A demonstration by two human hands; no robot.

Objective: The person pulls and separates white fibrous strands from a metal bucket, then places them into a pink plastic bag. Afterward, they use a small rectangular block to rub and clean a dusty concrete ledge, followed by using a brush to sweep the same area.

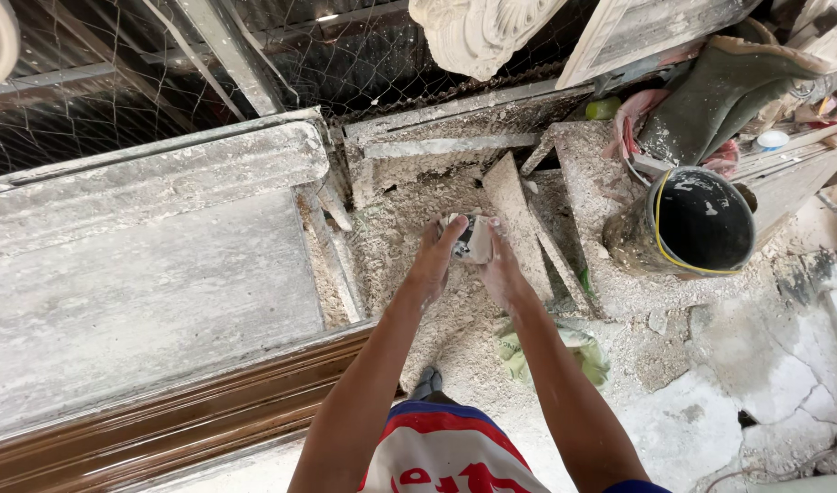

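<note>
Head view shows both hands meeting on a small pale packet (474, 239), left hand (434, 265) and right hand (502, 274) with fingers (454, 230) closed around its sides, apparently to steady it over the rubble. Just beyond the fingers lies a flat plaster shard (517, 219); right of them stands a crusted black bucket (697, 224); chalky dust coats the floor (711, 411)

small object (474, 239): half hidden by fingers | white moulding (478, 32): cut by top edge

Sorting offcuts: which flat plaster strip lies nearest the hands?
The wedge-shaped plaster strip beside the right hand; the other strips lie farther off by the mesh.
</note>
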